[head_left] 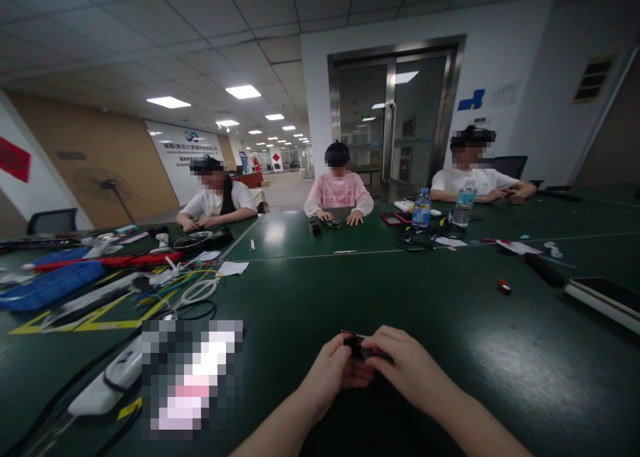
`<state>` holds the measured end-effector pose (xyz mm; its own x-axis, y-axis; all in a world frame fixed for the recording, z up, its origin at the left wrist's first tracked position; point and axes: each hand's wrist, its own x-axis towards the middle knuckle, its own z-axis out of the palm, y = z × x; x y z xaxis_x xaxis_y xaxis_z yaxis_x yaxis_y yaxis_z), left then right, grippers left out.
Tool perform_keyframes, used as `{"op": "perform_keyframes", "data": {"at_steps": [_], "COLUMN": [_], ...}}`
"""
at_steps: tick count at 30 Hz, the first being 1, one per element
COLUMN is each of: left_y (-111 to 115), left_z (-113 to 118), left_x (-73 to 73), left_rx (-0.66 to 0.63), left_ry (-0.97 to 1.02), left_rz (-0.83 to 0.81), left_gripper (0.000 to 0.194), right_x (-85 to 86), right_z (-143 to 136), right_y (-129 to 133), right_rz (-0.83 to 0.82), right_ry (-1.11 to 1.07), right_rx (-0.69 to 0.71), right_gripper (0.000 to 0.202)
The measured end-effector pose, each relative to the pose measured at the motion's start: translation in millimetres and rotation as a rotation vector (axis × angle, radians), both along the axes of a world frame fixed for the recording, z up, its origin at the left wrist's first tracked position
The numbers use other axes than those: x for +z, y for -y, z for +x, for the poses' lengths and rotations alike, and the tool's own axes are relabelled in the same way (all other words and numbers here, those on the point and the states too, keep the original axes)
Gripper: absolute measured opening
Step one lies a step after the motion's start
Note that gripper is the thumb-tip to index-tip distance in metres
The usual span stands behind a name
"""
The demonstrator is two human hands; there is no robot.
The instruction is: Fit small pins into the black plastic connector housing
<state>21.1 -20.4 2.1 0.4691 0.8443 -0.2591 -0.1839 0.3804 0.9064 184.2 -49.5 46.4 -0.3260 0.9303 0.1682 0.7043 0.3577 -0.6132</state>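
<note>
Both of my hands meet over the near part of the dark green table (280, 297). A small black object (355, 345) sits between them, with a thin edge showing along its top; its kind cannot be made out. My left hand (333, 367) is closed around its left side, fingers curled beneath. From the right, my right hand (393, 353) pinches the same object with thumb and fingers. The fingers hide much of it.
On the left lie a white power strip (107, 383), coiled cables (200, 290) and a blue tray (55, 283). Water bottles (421, 209) stand across the table. A small red item (503, 287) and a white-edged device (605, 300) lie right. Three people sit opposite.
</note>
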Motion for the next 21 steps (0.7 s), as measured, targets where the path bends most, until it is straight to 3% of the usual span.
{"op": "perform_keyframes", "data": {"at_steps": [4, 12, 21], "left_y": [0, 2, 1], "left_z": [0, 0, 0], "left_x": [-1.4, 1.5, 7.0], "left_rx": [-0.003, 0.012, 0.07], "left_ry": [-0.008, 0.023, 0.089], "left_rz": [-0.007, 0.004, -0.108], "left_gripper": [0.025, 0.017, 0.016], "right_x": [1.3, -7.7, -11.8], "right_z": [2, -2, -1], "right_y": [-1, -3, -10], "right_rz": [-0.029, -0.042, -0.095], "right_ry": [-0.106, -0.053, -0.267], "right_rx": [-0.048, -0.037, -0.063], "right_gripper": [0.017, 0.014, 0.013]}}
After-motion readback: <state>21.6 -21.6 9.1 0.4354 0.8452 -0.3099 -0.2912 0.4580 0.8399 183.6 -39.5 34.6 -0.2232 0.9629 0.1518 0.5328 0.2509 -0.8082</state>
